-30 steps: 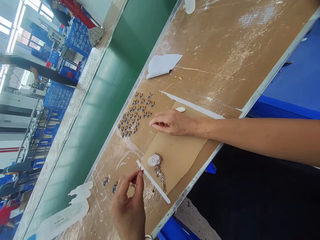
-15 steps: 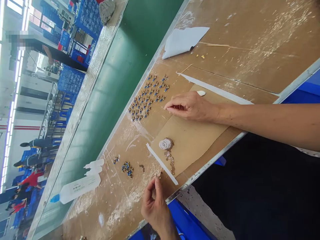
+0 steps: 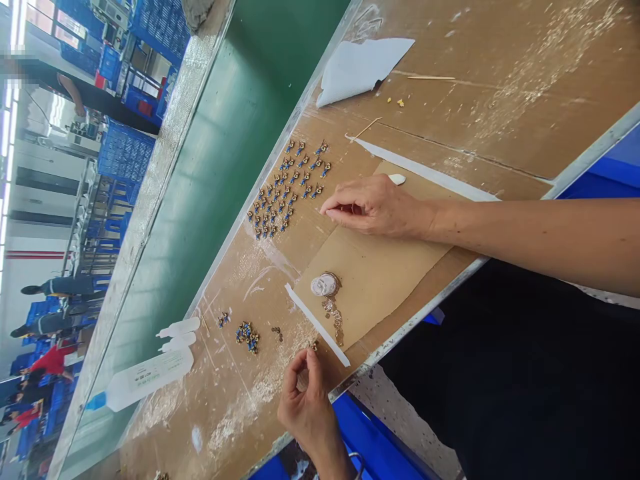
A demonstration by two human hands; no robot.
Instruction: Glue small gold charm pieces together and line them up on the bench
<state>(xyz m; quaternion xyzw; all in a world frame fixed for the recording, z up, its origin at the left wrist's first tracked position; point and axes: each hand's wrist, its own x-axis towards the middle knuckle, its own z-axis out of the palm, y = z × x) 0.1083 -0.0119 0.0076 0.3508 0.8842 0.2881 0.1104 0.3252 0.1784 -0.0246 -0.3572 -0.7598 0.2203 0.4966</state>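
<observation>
My left hand (image 3: 311, 408) is near the table's front edge, thumb and forefinger pinched together. A small gold-and-dark piece (image 3: 313, 345) shows at its fingertips, too small to make out fully. My right hand (image 3: 373, 205) hovers over a brown paper sheet (image 3: 385, 267) with its fingers closed; what they hold, if anything, is hidden. Beyond its fingertips, several small blue-and-gold pieces (image 3: 285, 193) stand in loose rows. A round pot of whitish paste (image 3: 325, 285) sits on the sheet between my hands, with a wet brownish smear beside it. More blue-and-gold pieces lie in a pile (image 3: 247, 337).
A large white bottle (image 3: 150, 379) with a blue cap and two small white bottles (image 3: 179, 335) lie at the far left. White tape strips (image 3: 317, 325) border the sheet. A crumpled white sheet (image 3: 363, 70) and a thin stick (image 3: 431, 77) lie farther right. People work in the background.
The view has shifted slightly, moving the table and most things a little left in the picture. Both hands keep nearly the same pose and place over the table.
</observation>
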